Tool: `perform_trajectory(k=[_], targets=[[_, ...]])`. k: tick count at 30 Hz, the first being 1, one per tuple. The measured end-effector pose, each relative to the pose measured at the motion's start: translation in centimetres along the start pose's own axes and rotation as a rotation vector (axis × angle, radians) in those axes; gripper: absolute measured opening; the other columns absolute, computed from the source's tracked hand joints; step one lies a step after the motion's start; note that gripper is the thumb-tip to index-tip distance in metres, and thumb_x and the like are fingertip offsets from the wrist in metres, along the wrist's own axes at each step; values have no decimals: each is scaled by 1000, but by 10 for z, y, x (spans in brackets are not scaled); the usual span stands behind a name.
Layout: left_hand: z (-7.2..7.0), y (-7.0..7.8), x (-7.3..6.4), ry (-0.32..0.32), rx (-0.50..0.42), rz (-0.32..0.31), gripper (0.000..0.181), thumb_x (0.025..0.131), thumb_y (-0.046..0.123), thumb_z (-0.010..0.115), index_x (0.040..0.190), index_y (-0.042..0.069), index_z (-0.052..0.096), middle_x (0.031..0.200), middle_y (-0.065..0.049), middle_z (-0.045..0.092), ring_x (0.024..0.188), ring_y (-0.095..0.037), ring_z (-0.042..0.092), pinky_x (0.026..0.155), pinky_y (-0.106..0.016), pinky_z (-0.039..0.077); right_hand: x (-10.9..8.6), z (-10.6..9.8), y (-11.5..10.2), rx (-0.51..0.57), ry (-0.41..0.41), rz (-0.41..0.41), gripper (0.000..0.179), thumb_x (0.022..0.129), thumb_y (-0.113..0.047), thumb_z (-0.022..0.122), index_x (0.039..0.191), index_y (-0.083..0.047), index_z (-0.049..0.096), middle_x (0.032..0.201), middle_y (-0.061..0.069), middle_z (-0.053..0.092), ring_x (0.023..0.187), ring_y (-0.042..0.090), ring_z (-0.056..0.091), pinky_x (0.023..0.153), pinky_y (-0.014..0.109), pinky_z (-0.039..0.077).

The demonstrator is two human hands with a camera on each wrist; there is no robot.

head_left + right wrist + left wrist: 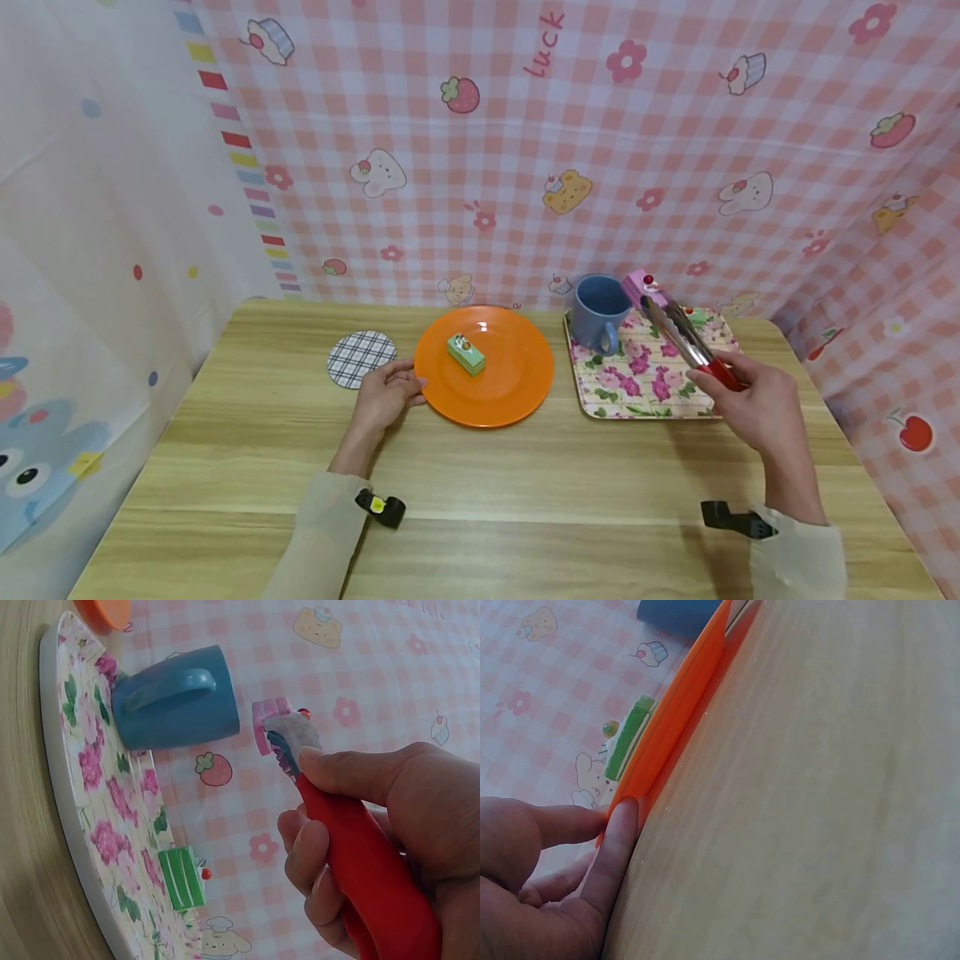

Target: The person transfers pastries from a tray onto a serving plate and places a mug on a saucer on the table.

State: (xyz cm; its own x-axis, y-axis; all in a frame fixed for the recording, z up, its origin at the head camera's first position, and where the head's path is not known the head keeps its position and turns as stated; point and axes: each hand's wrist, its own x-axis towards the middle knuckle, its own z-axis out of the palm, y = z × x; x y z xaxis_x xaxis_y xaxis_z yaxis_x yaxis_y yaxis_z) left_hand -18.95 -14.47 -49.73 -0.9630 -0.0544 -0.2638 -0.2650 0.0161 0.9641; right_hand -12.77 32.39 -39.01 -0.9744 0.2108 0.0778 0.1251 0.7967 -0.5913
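My right hand (pixel 761 400) grips red-handled metal tongs (pixel 690 337), whose tips pinch a pink toy cake slice (pixel 642 286) with a red cherry. The slice is held up in the air near the rim of a blue mug (pixel 598 315). In the head view my left hand (pixel 384 396) is at the left rim of an orange plate (pixel 517 375). The left wrist view shows the thumb and a finger (pixel 619 832) pinching that rim. On the plate lies a green cake slice (pixel 467 354) with a small topping.
A floral tray (pixel 615 392) carries the mug and another green cake slice (pixel 182 877), partly hidden behind the tongs in the head view. A round checked coaster (pixel 362 358) lies left of the plate. Patterned cloth (pixel 480 150) hangs behind the wooden table (pixel 480 508).
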Motion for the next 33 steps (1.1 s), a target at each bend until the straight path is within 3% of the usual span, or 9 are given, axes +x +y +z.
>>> perform_trajectory(k=[14,24,33], targets=[[-1,2,-1,3,8,-21,43,98,-1,63,141,-1,56,107,-15,65,83,-12,70,77,-26,66,-3,9,-15,27,-9,-69,62,96,-46,70,137,-1,62,110,29,66,65,18,66,50,24,54],[1,4,-1,1,2,-14,43,98,0,64,140,-1,57,108,-17,65,83,-12,69,79,-29,67,-3,16,-23,34,-24,-85,61,95,-49,70,135,-4,64,99,24,70,63,16,63,46,26,50],[-1,3,-1,10,10,-15,44,98,0,64,141,-1,56,108,-15,65,82,-13,69,78,-30,67,-5,28,-30,63,-51,-142,61,96,-47,69,140,-5,62,104,25,70,65,17,66,50,26,54]])
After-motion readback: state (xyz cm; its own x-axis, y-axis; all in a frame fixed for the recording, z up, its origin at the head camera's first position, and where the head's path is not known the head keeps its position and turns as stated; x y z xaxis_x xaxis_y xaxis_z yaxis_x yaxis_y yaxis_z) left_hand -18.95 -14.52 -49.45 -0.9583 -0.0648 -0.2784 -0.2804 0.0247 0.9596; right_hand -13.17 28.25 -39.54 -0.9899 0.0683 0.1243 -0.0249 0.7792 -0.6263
